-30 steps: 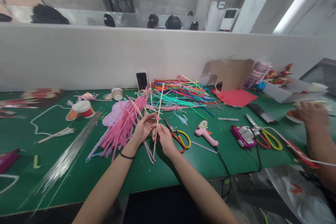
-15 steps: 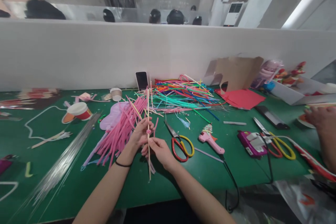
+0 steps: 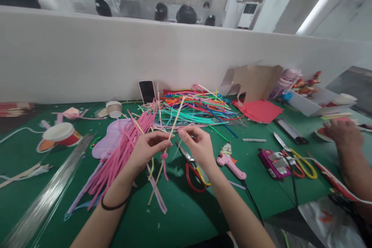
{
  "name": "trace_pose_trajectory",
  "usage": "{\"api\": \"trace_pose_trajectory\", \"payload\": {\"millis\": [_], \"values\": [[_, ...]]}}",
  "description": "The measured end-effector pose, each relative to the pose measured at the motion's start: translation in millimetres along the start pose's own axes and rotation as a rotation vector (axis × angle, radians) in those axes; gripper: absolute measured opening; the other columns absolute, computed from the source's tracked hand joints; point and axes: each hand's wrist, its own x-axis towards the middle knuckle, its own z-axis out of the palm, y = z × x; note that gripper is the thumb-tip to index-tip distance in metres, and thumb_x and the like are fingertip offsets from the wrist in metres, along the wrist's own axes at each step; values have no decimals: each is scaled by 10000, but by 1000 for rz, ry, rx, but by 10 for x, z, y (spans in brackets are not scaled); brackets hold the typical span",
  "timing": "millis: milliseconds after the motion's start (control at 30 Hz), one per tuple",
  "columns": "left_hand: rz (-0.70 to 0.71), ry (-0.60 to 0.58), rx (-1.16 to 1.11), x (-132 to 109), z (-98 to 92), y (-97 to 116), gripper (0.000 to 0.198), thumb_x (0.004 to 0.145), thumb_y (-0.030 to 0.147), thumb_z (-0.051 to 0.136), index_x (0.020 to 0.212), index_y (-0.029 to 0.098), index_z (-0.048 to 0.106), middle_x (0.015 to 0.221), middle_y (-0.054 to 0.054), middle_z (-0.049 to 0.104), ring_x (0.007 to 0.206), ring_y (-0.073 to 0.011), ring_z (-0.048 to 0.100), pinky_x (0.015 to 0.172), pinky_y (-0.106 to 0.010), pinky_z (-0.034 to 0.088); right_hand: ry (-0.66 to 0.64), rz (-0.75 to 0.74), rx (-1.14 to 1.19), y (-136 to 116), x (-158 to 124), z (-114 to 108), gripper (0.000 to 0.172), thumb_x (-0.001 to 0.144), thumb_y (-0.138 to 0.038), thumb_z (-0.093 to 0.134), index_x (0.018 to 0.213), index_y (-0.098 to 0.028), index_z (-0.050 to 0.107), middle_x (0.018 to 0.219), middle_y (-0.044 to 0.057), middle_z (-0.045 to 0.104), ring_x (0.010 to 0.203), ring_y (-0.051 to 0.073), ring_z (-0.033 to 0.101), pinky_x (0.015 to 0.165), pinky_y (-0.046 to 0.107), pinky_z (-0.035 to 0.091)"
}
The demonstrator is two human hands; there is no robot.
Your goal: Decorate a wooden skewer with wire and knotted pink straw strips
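My left hand [image 3: 147, 149] pinches a thin wooden stick [image 3: 178, 113] that tilts up to the right. Around the stick, just below those fingers, sits a small pink knot [image 3: 164, 156], with a short pink tail hanging down. My right hand [image 3: 200, 148] is held close to the stick, thumb and forefinger pressed together; a faint pale strand shows below them, too thin to identify. Beneath the right hand lie scissors [image 3: 195, 177] with red and yellow handles, partly covered. A bundle of pink pipe cleaners [image 3: 116, 166] spreads beside my left forearm.
Behind the hands lie many coloured pipe cleaners [image 3: 197, 104] and a phone [image 3: 147, 92]. To the right are a pink glue gun [image 3: 232, 166], a purple power socket [image 3: 273, 164] and another person's hand [image 3: 344, 133]. At left are a paper cup [image 3: 64, 133] and thin wires [image 3: 55, 190].
My right hand has let go of the stick's lower part and moved up and right, apart from it. The stick now tilts to the right. The whole view has shifted a little.
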Motion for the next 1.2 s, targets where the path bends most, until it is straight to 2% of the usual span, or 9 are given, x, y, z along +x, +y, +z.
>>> {"api": "trace_pose_trajectory", "payload": {"millis": [100,200,400,600,800,967,1067,1133,1200], "values": [[49,-18,191,133,-49,126,277,694,368,807,873,165,751,759,-38,730,568,-128,615,533,-232,507,-63,-6,6,-42,254,118,266,706,-423,797,766,-188,688,729,13,691,623,128,575,577,245,438],[95,-2,345,264,-102,200,290,724,410,775,892,175,749,763,-39,734,559,-130,605,518,-231,488,-46,27,18,9,442,184,254,703,-406,790,709,-185,666,662,-4,653,568,111,533,547,242,406],[88,2,446,424,-162,308,281,748,444,747,896,205,754,750,-22,746,586,-142,627,532,-224,488,-76,124,151,150,731,39,248,713,-418,786,722,-193,682,613,-32,599,544,97,491,540,239,390],[53,75,468,495,-208,328,245,746,433,755,871,222,763,767,-16,755,549,-133,625,529,-218,480,97,89,311,219,901,-168,223,745,-393,776,756,-197,670,630,-37,574,536,83,433,500,227,344],[55,151,482,511,-289,340,180,705,401,788,806,252,794,748,-18,759,533,-147,596,497,-223,461,261,68,343,162,1000,-326,295,785,-458,722,761,-216,556,726,-21,544,691,116,548,558,217,417],[47,121,553,552,-385,308,134,700,383,794,783,279,809,781,-21,777,611,-175,638,547,-229,480,392,-44,356,80,1057,-494,290,801,-471,691,809,-233,526,947,35,657,907,175,637,749,315,523],[-12,60,536,573,-381,283,159,688,394,796,788,271,812,836,-38,787,643,-199,670,538,-241,498,303,-13,382,32,1042,-504,315,806,-488,681,755,-248,482,739,-13,610,728,159,628,767,361,536],[-29,35,505,580,-349,261,178,691,403,788,793,259,812,868,-52,788,654,-206,682,535,-247,513,216,68,371,13,1018,-458,334,797,-481,702,741,-253,464,545,-92,425,497,109,490,694,333,531],[-44,16,462,585,-309,228,204,697,414,780,806,245,810,886,-66,786,649,-209,689,541,-254,528,137,122,320,2,991,-393,328,804,-480,707,773,-252,473,493,-132,295,407,77,347,601,283,491]]}}
